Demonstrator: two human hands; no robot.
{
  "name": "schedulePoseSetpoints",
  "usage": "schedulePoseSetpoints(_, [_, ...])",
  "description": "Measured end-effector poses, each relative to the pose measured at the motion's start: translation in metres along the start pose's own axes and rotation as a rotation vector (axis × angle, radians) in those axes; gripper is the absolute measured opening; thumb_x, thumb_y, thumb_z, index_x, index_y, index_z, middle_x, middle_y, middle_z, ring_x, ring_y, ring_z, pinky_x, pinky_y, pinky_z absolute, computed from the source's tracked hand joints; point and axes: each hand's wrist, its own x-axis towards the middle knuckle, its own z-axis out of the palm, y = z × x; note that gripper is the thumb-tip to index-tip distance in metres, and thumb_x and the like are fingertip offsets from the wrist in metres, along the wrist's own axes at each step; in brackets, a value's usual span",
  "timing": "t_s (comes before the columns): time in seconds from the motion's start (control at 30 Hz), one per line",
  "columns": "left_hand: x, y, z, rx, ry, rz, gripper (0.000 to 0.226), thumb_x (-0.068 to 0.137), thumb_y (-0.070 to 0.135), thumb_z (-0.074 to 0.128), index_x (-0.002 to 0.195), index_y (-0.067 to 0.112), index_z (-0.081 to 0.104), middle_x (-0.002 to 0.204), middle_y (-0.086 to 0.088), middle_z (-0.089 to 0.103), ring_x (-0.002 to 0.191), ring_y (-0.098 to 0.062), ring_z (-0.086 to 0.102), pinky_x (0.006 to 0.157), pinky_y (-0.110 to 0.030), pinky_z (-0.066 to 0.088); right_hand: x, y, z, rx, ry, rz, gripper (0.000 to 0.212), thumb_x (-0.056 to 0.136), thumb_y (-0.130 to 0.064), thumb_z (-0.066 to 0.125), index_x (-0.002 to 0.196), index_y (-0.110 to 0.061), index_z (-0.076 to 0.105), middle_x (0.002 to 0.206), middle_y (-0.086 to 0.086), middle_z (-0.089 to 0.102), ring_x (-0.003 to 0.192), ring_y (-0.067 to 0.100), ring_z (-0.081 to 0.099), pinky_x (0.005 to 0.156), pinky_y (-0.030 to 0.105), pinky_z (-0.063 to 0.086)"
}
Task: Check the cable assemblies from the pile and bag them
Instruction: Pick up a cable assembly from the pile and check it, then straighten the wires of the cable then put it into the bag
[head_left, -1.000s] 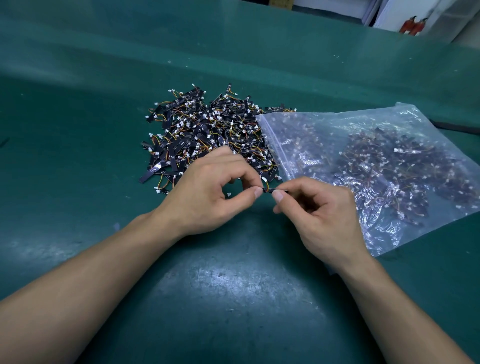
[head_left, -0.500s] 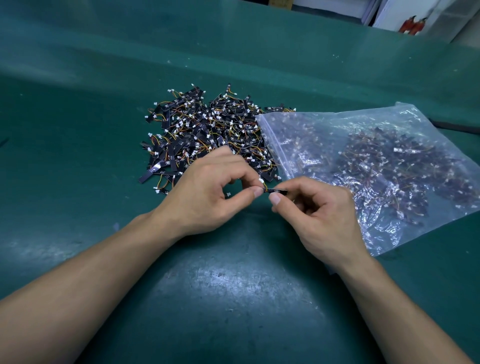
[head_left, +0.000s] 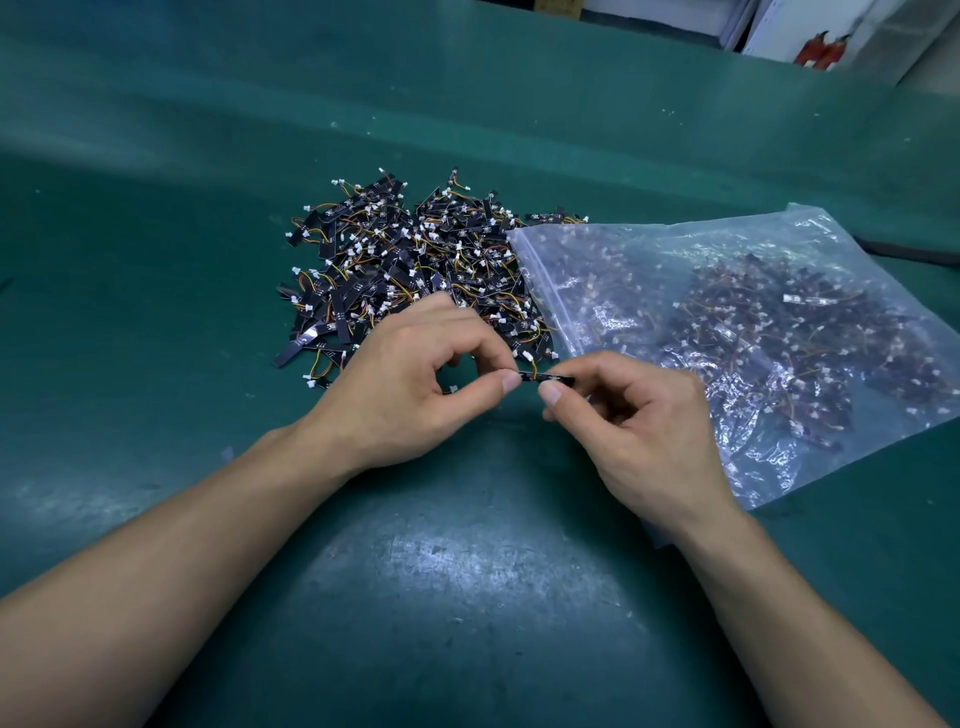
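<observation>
Both hands pinched one cable assembly (head_left: 540, 377) between them: left hand (head_left: 415, 389) and right hand (head_left: 639, 431) apparently by thumb and forefinger. Pile (head_left: 415, 260) lay just beyond, bag (head_left: 753, 338) rightward.

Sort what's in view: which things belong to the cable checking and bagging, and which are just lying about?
Job in hand:
pile of cable assemblies
one cable assembly, pinched between left hand and right hand
clear zip bag, partly filled

Lying about:
two red fire extinguishers, beyond the green bench
</observation>
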Motion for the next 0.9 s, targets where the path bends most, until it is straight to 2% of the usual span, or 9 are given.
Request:
schedulePoseSetpoints(0.17, [0.000,-0.001,-0.001,0.011,0.002,-0.032,0.009,0.090,0.021,0.072,0.081,0.018,0.071,0.079,0.012,0.067,0.078,-0.013,0.054,0.073,-0.024,0.042,0.004,0.006,-0.012,-0.163,0.043,0.001,0.025,0.074,-0.041,0.080,0.097,-0.033,0.073,0.072,-0.018,0.067,0.047,0.010,0.048,0.055,0.015,0.041])
schedulePoseSetpoints(0.27, [0.000,-0.001,-0.001,0.012,0.003,-0.058,0.010,0.089,0.023,0.071,0.080,0.020,0.069,0.078,0.013,0.067,0.078,-0.013,0.055,0.073,-0.027,0.044,0.010,0.012,-0.026,-0.404,-0.006,0.081,0.040,0.070,-0.048,0.083,0.106,-0.035,0.071,0.077,-0.021,0.065,0.056,0.005,0.053,0.066,0.030,0.052])
schedulePoseSetpoints(0.37, [0.000,-0.002,0.000,0.010,-0.004,-0.073,0.015,0.089,0.032,0.068,0.078,0.022,0.068,0.076,0.014,0.065,0.077,-0.012,0.054,0.072,-0.027,0.044,0.013,0.017,-0.034,-0.512,-0.022,0.140,0.032,0.072,-0.036,0.083,0.101,-0.037,0.070,0.074,-0.024,0.066,0.061,-0.002,0.058,0.073,0.036,0.057])
schedulePoseSetpoints(0.47, [-0.001,-0.002,0.001,0.017,-0.019,-0.098,0.017,0.089,0.033,0.069,0.078,0.021,0.069,0.075,0.015,0.064,0.077,-0.011,0.054,0.071,-0.026,0.044,0.014,0.016,-0.034,-0.462,0.042,0.156,0.022,0.075,-0.027,0.073,0.096,-0.035,0.073,0.072,-0.027,0.066,0.061,0.002,0.061,0.074,0.033,0.058])
schedulePoseSetpoints(0.53, [-0.001,-0.002,0.002,0.029,-0.027,-0.118,0.013,0.089,0.029,0.072,0.079,0.021,0.070,0.075,0.016,0.064,0.078,-0.010,0.054,0.072,-0.024,0.044,0.014,0.014,-0.034,-0.415,0.098,0.173,0.023,0.075,-0.027,0.064,0.093,-0.036,0.074,0.068,-0.025,0.066,0.059,0.003,0.061,0.069,0.027,0.056])
schedulePoseSetpoints(0.63, [0.000,-0.002,0.004,0.058,-0.048,-0.128,0.010,0.090,0.026,0.072,0.082,0.020,0.073,0.077,0.014,0.067,0.078,-0.009,0.054,0.073,-0.024,0.044,0.016,0.014,-0.035,-0.357,0.153,0.201,0.024,0.076,-0.022,0.063,0.091,-0.038,0.073,0.067,-0.021,0.067,0.058,0.003,0.061,0.066,0.022,0.053])
schedulePoseSetpoints(0.8, [0.012,0.008,0.009,0.076,-0.026,-0.223,0.011,0.088,0.034,0.069,0.079,0.028,0.073,0.073,0.017,0.066,0.073,-0.002,0.054,0.069,-0.020,0.041,0.016,0.009,-0.037,-0.270,0.227,0.192,0.023,0.072,-0.027,0.059,0.086,-0.040,0.071,0.071,-0.028,0.066,0.058,0.001,0.060,0.063,0.017,0.048])
schedulePoseSetpoints(0.9, [0.025,0.015,0.015,-0.007,0.032,-0.382,0.018,0.088,0.035,0.071,0.071,0.029,0.072,0.058,0.023,0.060,0.056,0.002,0.051,0.058,-0.015,0.036,0.016,0.006,-0.039,-0.216,0.283,0.175,0.022,0.073,-0.028,0.057,0.084,-0.043,0.069,0.074,-0.025,0.068,0.058,0.005,0.061,0.063,0.027,0.056])
